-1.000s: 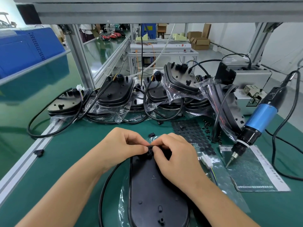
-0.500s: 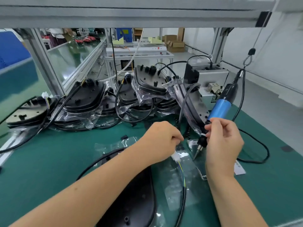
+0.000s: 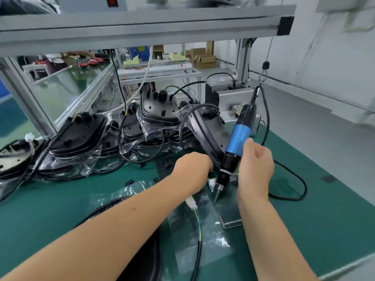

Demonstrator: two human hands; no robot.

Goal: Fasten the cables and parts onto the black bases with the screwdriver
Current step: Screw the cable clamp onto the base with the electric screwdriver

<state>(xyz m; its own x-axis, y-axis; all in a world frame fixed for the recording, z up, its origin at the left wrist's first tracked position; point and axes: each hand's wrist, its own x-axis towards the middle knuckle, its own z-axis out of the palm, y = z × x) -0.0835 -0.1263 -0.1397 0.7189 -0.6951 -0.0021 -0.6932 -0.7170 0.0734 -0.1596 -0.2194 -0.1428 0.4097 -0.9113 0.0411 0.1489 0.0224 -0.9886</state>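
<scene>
One electric screwdriver (image 3: 237,142), blue-bodied with a black nose, hangs tilted from a cord and hook over the right half of the bench (image 3: 316,199), its bit pointing down at a dark printed sheet (image 3: 229,213). The right hand (image 3: 256,167) is just beside its barrel, palm turned toward it; the fingers are hidden behind the hand, so I cannot tell whether they grip the tool. The left hand (image 3: 192,169) reaches toward the screwdriver's nose with fingers curled downward; the fingertips are hidden, and whether they pinch anything cannot be told.

One black base (image 3: 142,258) lies at the near edge under the left forearm, partly out of view, on a clear plastic bag (image 3: 194,240). One black cable (image 3: 197,258) runs from it, ending in yellow and green wires and one white connector (image 3: 190,203).

Behind the hands, a pile of black bases (image 3: 81,134) with looped cables sits along the back of the bench, at least five, each in a clear plastic bag; the exact count is unclear. One grey metal box (image 3: 233,96) stands behind the screwdriver.

The bench is covered by a green mat and framed in aluminium rails, with a shelf overhead. Beyond are more benches, cardboard boxes (image 3: 203,57), a grey floor and white walls.
</scene>
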